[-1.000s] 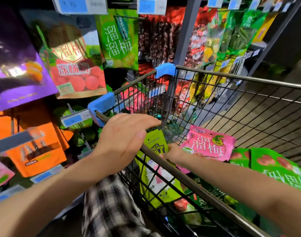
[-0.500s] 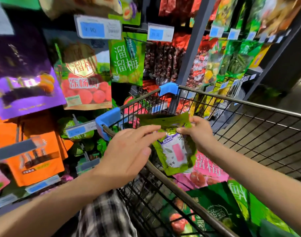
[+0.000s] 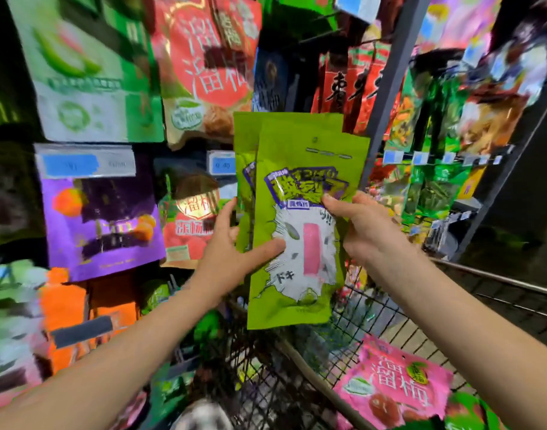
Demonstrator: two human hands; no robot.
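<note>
two green snack packets [image 3: 297, 169] held up beside the shelf post [image 3: 390, 97], above the shopping cart [image 3: 498, 278]. right hand [image 3: 359, 225] pinches the front one's edge, left hand [image 3: 231, 243] grips both, thumb in front. best to keep the tops level and the hang holes lined up.

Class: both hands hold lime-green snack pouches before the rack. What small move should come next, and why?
Probably slide the front lime-green foil pouch up toward the display rack: the right hand grips one edge, the left hand pinches the other, and it stands upright above the wire cart.
</note>
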